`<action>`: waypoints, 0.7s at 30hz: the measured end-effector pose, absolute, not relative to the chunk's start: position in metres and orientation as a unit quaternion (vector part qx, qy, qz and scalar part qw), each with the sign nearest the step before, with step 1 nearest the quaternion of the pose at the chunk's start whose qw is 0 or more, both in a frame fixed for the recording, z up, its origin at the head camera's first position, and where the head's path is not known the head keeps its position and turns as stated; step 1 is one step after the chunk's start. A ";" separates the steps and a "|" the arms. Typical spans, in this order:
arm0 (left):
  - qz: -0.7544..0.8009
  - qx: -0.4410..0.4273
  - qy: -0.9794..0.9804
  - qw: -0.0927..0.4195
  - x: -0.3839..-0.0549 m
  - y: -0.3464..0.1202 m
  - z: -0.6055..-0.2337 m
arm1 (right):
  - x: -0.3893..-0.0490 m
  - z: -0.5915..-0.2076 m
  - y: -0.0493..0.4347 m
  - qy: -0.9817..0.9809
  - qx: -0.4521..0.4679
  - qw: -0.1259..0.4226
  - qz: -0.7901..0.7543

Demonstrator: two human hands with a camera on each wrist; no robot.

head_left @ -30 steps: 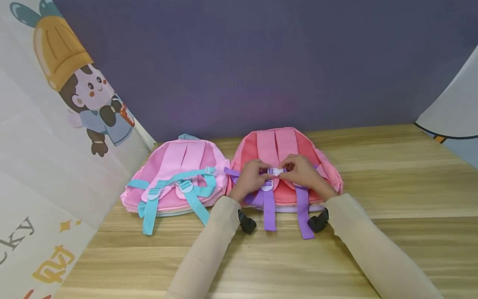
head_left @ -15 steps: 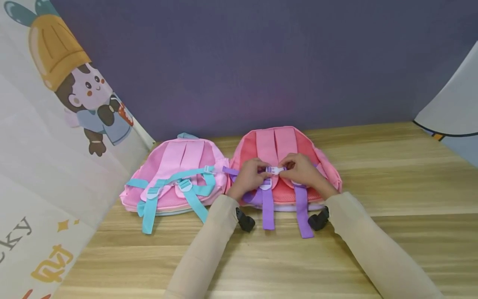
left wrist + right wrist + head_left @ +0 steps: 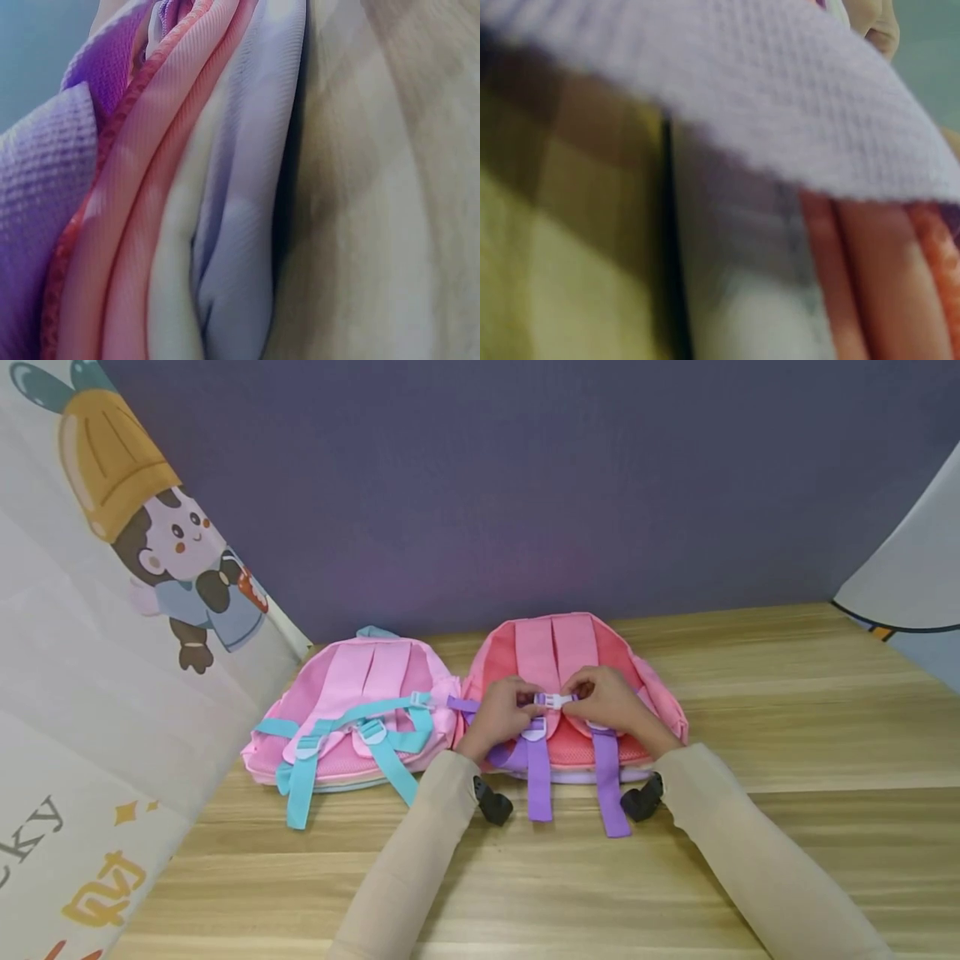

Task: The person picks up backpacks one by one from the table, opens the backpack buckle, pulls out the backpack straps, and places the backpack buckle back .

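Observation:
A coral-pink backpack [image 3: 491, 660] lies back side up on the wooden table, its purple straps [image 3: 539, 781] hanging toward the front. Over its middle, both hands work on a white side-release buckle [image 3: 555, 701] on purple webbing. My left hand [image 3: 502, 717] pinches the buckle's left end between thumb and fingers. From the other side, my right hand [image 3: 604, 700] pinches its right end. The two white parts line up between the fingertips. Purple webbing [image 3: 45, 232] and the bag's layered edge fill much of the left wrist view. In the right wrist view, a blurred strap [image 3: 765, 97] crosses the bag's edge.
A light pink backpack [image 3: 341, 672] with turquoise straps [image 3: 302, 793] lies against the coral one on the left. Behind both stands a dark purple panel [image 3: 570, 485]. A white printed sheet [image 3: 67, 668] borders the table's left side. Wood tabletop [image 3: 810, 710] extends to the right.
Both hands stay at the buckle, with only slight finger movement. The head view has shifted a little; the backpacks lie as before.

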State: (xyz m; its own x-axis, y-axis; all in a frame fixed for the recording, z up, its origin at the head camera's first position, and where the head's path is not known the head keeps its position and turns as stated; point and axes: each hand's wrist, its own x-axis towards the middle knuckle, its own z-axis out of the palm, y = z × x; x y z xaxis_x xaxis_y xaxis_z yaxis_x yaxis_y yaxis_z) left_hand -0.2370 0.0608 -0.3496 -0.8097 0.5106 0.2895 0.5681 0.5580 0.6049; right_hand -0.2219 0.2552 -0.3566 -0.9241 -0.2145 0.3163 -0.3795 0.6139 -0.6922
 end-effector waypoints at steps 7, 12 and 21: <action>-0.365 -0.308 -0.877 0.044 -0.238 0.060 -0.351 | -0.222 -0.356 0.256 -0.889 0.171 0.102 0.412; -0.387 -0.301 -0.871 0.038 -0.238 0.058 -0.351 | -0.222 -0.355 0.256 -0.890 0.160 0.100 0.415; -0.411 -0.292 -0.863 0.025 -0.239 0.056 -0.351 | -0.220 -0.354 0.255 -0.886 0.153 0.083 0.429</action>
State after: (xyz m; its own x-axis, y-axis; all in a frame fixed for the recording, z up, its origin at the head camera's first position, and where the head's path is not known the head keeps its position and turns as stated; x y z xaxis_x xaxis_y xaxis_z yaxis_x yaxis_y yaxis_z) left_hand -0.2388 0.0561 -0.3515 -0.8286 0.4826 0.2836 0.5243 0.4916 0.6953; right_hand -0.2201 0.2545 -0.3538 -0.9396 -0.1991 0.2784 -0.3418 0.5856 -0.7350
